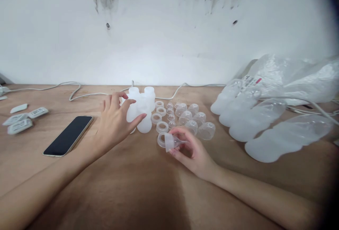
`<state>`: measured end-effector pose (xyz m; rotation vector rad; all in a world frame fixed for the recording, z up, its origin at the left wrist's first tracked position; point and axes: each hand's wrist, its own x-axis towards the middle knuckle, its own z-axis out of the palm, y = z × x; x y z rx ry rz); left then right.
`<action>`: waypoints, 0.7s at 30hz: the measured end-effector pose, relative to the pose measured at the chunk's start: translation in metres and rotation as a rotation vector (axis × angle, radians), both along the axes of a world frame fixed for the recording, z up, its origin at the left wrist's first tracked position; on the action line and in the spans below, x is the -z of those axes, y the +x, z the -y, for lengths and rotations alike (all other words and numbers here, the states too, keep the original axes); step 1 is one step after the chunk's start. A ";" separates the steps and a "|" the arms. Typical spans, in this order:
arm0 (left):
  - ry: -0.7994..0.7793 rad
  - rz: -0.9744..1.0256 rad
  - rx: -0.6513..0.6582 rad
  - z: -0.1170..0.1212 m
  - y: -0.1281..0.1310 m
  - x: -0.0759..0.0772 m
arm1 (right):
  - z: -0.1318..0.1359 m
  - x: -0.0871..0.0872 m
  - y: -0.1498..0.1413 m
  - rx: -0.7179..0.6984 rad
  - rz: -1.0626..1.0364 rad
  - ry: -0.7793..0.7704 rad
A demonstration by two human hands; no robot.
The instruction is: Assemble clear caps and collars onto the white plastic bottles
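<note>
"Hands first: how do ours stand in the head view?"

"Our left hand has its fingers spread and lightly curved, in front of a cluster of frosted bottles at the far middle; we cannot tell whether it touches them. Our right hand grips a clear teat between thumb and fingers, tilted onto its side, its collar facing left."

"And where is that teat?"

"Near the middle, just beside the nearest of the loose rings, which the collar partly covers. Right of those rings we have small clear domes, then larger clear caps."

"What do we see farther right?"

"Four clear-topped bottles in a slanting row, with a crumpled plastic bag on their far side."

"And on the left?"

"We find a dark-screened phone lying flat beside our left forearm, and pale packets farther left, all on the wooden table."
</note>
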<state>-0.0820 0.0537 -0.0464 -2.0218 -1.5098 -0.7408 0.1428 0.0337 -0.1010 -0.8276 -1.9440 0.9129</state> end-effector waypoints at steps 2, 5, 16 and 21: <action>0.026 0.032 0.029 0.000 0.000 -0.001 | 0.000 0.000 0.000 0.002 0.003 0.001; 0.017 0.057 0.070 0.000 0.002 -0.001 | 0.000 0.000 0.000 -0.004 0.007 0.003; -0.222 0.270 0.290 0.013 0.012 -0.011 | 0.002 -0.001 0.000 0.002 -0.024 0.008; -0.296 0.267 0.413 0.035 0.021 -0.020 | 0.003 -0.002 0.001 0.037 -0.103 0.058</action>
